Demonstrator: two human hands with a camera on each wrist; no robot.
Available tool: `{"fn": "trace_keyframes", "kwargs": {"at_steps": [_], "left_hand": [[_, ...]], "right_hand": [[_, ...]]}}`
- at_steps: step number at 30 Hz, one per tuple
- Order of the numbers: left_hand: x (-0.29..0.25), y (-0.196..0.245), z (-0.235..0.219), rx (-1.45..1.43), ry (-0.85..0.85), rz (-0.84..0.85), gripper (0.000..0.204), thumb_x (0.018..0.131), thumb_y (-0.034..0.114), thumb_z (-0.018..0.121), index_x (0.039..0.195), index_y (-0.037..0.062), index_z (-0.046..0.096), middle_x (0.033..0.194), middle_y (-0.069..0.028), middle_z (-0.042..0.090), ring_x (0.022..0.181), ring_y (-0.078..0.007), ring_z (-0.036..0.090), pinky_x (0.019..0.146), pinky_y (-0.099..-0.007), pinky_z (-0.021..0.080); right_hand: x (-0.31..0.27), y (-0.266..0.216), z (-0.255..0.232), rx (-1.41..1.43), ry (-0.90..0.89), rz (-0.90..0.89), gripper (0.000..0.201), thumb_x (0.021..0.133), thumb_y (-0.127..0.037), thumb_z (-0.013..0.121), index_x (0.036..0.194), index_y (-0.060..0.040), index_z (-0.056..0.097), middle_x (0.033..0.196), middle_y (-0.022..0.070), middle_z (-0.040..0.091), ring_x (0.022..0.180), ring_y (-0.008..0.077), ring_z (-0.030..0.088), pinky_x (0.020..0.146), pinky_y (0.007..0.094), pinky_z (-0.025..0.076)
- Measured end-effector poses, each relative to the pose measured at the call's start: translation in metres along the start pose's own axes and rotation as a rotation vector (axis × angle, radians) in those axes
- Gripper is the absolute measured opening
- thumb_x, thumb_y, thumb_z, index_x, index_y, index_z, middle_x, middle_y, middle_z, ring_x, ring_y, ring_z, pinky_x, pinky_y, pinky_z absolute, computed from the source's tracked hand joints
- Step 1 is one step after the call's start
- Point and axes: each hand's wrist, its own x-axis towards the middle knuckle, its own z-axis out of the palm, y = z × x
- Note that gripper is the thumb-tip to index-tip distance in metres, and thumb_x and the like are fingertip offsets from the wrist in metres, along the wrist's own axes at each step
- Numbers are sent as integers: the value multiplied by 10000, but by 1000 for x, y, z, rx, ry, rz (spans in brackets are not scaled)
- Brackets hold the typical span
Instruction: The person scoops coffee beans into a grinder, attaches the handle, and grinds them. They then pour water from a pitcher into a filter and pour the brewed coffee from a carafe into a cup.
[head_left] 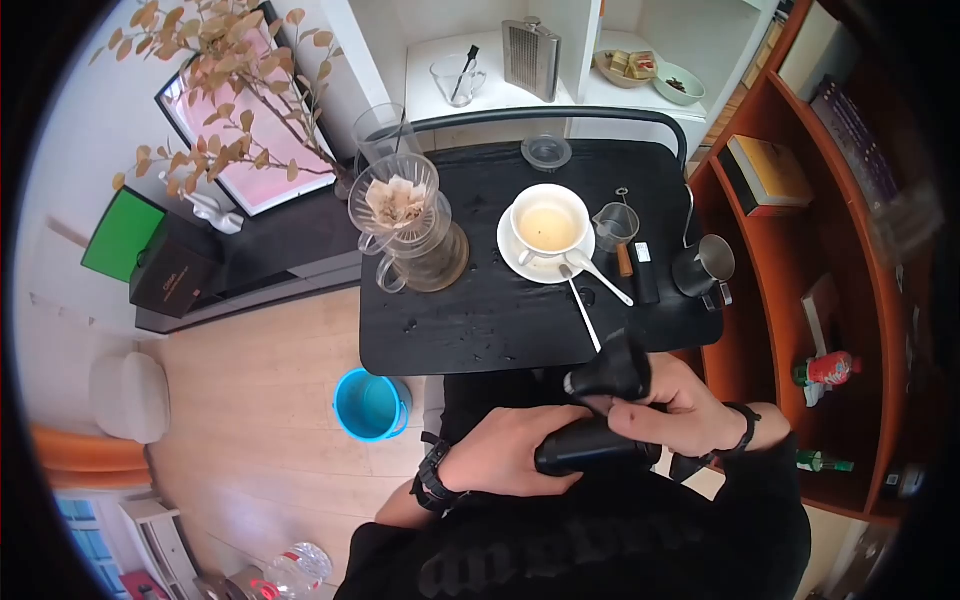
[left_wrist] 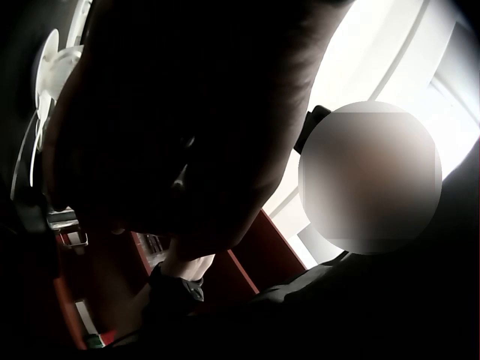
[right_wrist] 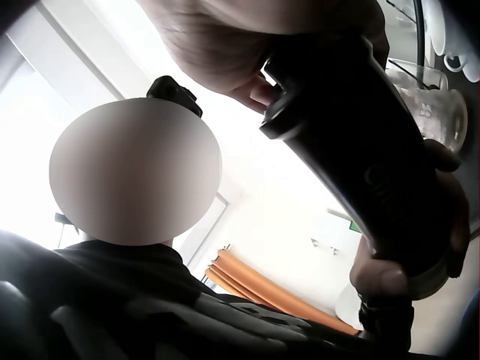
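Above the lap in the head view, the left hand [head_left: 505, 450] grips a black cylinder [head_left: 590, 447] lying nearly level. The right hand [head_left: 685, 408] holds a dark flared piece [head_left: 612, 372] above the cylinder's other end, its thumb close to the cylinder. In the right wrist view the black cylinder [right_wrist: 360, 150] stands tilted, with the left hand's fingers [right_wrist: 379, 277] round its lower end and the right hand [right_wrist: 247, 37] at its upper end. The left wrist view is mostly dark, filled by the left hand [left_wrist: 180, 127].
A black table [head_left: 470, 335] bears a glass dripper [head_left: 395, 205] with a paper filter, a white cup [head_left: 550, 222] on a saucer, a small glass jug [head_left: 615, 227] and a metal pitcher [head_left: 704, 265]. A blue bucket [head_left: 371, 405] stands on the floor; a brown shelf [head_left: 850, 230] is at right.
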Motion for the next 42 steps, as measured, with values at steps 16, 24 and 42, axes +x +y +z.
{"fn": "trace_keyframes", "kwargs": {"at_steps": [16,24,42], "left_hand": [[-28,-67,1,-182,522,8,628,648,123,860,1204,-12,602,1095,-136,683,984,-223,689,880,-340,525],[-12,-97,4,134,737,122,709,594,128,891,1219,26,572,1147,-138,486,1080,-303,510,942,-398,434],[8,-110,-24,223,825,-50,586,719,105,862,1210,4,558,1139,-143,534,1043,-317,573,887,-367,482]], "right_hand": [[-35,14,-56,287,571,243,389,1028,-287,436,697,-83,430,737,151,609,608,198,636,519,276,522],[-50,62,-60,268,606,347,254,1051,-249,476,929,-41,555,704,95,641,548,135,639,467,231,521],[-55,79,-51,255,633,300,216,1037,-237,514,944,-45,549,645,80,624,519,127,606,470,225,475]]}}
